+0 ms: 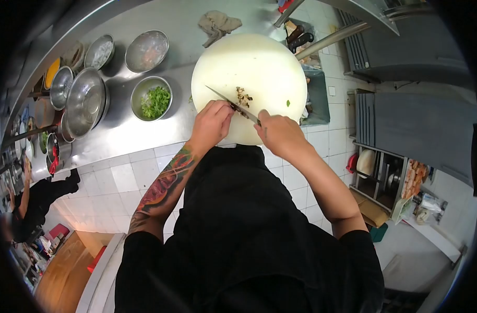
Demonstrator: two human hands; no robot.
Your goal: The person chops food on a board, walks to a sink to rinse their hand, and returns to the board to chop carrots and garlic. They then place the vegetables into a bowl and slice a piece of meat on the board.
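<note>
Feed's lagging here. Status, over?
Right hand: grip closed on knife. Left hand curled beside brown bits on cutting board. Bowl of greens left of board.

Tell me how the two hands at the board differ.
The right hand grips the knife by its handle; the left hand holds no tool, its fingers curled down beside the blade. The left forearm bears a coloured tattoo; the right forearm looks plain. The left hand sits at the blade's middle, the right hand at its end. Both lie over the near edge of the board, close to the chopped pieces.
</note>
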